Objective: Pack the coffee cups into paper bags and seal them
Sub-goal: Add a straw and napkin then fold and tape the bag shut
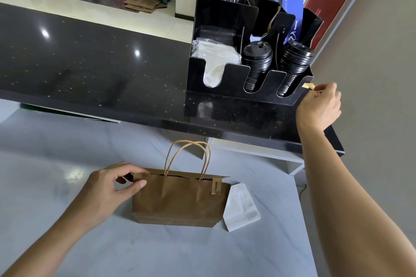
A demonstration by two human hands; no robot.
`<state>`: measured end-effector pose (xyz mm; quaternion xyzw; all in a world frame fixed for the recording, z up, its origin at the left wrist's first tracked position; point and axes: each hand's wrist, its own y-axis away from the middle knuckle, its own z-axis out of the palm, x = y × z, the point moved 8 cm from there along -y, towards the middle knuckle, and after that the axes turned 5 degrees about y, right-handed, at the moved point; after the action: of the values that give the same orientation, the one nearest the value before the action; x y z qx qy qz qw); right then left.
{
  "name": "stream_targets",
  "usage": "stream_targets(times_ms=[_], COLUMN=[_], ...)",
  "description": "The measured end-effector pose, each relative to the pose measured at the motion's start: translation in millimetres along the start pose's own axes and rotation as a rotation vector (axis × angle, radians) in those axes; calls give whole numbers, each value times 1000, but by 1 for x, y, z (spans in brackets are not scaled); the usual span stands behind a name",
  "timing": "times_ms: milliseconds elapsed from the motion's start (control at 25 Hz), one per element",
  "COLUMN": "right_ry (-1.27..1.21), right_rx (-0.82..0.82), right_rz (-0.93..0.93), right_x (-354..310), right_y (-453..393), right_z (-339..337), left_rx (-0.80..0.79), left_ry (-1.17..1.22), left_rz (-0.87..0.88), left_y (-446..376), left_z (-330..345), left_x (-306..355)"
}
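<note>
Pinching one brown bag (177, 200), left hand (105, 189); right hand (319, 105) holds one sticker (308, 86)

**Two surfaces, a few things on them**

A pale marbled table (67, 220) fills the lower frame, bearing a brown paper bag (177, 204) and, touching its right side, a white bag (242, 207). Above, a black speckled counter (90, 69) carries a black organizer (227, 87) at upper right.

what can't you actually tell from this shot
- Head view: what is inside the brown paper bag; its top is nearly closed, so no cups show.
- Print on the sticker pinched by the right hand: too small.
- Contents of the white paper bag: opaque.
- Left hand grips the bag's corner, hiding it.
</note>
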<state>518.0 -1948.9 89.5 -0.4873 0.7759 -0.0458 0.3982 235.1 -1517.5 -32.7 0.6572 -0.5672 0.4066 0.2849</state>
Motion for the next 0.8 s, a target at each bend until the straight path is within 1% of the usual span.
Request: stream_targets(times_ms=[160,320,440,520,680,800], right_ry=[29,17,-74,-151,-417,-547], right_rx=[-9,-32,-62,-141,-387,-521], right_rz=[-93,-128,-180,-225,-253,-342], right_x=[-1,3,2,-4,-27,-55], right_y=[6,19,34,48,81,106], right_z=[5,11,11,11,6,-7], left_rx=[5,7,6,6,1,-9], left_ry=[16,29,19,17,14,7], left_rz=[-3,-8,-3,2,3,6], left_y=[-1,-1,-1,-1,-1,1], left_z=[0,1,1,1,1,1], left_x=[-2,-1,0,0,2,2])
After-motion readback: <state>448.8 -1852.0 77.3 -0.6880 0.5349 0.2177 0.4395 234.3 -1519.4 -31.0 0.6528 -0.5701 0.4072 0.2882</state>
